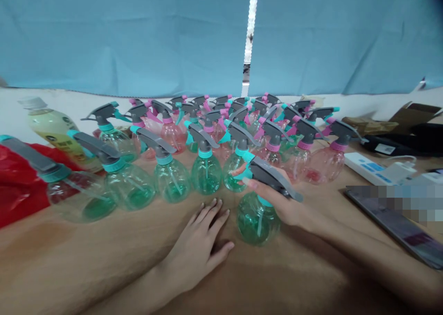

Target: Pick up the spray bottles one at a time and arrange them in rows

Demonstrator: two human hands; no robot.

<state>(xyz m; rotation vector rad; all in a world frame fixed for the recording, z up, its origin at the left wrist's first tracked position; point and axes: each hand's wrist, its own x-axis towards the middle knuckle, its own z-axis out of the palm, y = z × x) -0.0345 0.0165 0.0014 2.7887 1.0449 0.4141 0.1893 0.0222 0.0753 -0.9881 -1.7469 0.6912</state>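
Note:
My right hand [277,197] is wrapped round the neck and trigger of a green spray bottle [258,222] with a grey and turquoise head. That bottle is close to upright, over the front part of the wooden table [145,264]; whether its base touches the wood I cannot tell. Palm down, my left hand [200,243] lies flat on the table just left of it, fingers spread and holding nothing. Beyond my fingertips stands a front row of green spray bottles, among them a near one [206,174]. Pink spray bottles [325,162] stand to the right and behind.
At the left are a red plastic bag [20,185] and a large bottle with a white cap [57,130]. To the right lie a phone [391,227], a white power strip [367,167] and a black item with cardboard behind. A blue curtain [121,38] hangs at the back.

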